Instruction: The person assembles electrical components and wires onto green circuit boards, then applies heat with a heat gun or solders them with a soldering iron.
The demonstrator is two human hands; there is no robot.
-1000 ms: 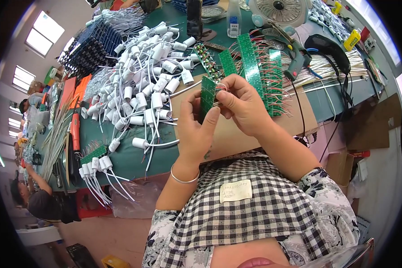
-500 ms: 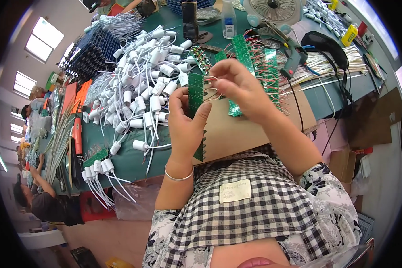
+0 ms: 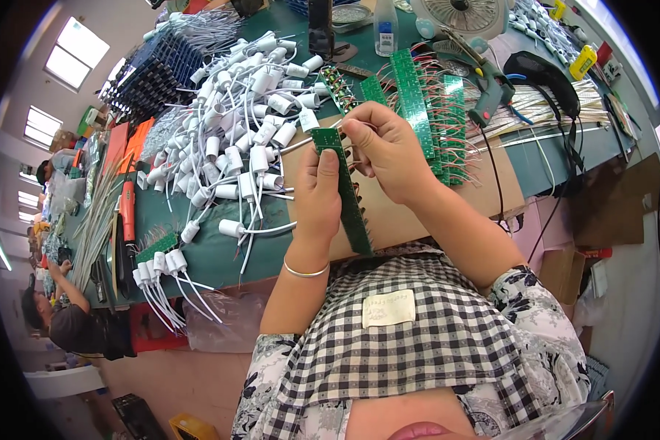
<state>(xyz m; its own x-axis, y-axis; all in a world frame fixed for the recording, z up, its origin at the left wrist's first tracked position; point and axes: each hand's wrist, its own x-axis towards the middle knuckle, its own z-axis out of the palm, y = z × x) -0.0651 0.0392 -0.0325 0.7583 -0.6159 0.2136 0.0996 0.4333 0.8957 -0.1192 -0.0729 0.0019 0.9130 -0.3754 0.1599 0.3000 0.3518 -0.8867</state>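
Note:
My left hand [image 3: 319,194] is closed around a long green circuit board strip [image 3: 351,209], its thumb lying flat on the board's face near the upper end. The strip is tilted, its lower end close to my apron. Beside that upper end my right hand [image 3: 394,154] pinches thin wires [image 3: 347,139] that come off the board's edge; the fingertips partly hide them. Just beyond my hands lies another green board [image 3: 338,88] with small parts on it. Several wired green boards [image 3: 412,92] with red and white leads are laid out to the right of it.
A brown cardboard sheet [image 3: 411,213] lies under my hands. White cylindrical lamp holders [image 3: 260,158] with cables are heaped at left. A glue gun [image 3: 484,103], a fan [image 3: 458,18] and a clear bottle [image 3: 386,33] stand farther off. An orange-red screwdriver [image 3: 128,213] lies at left.
The board strip has tipped and turned, its lower end swinging right. My left thumb has moved onto its face. My right hand's fingers have closed in on the wires beside the board.

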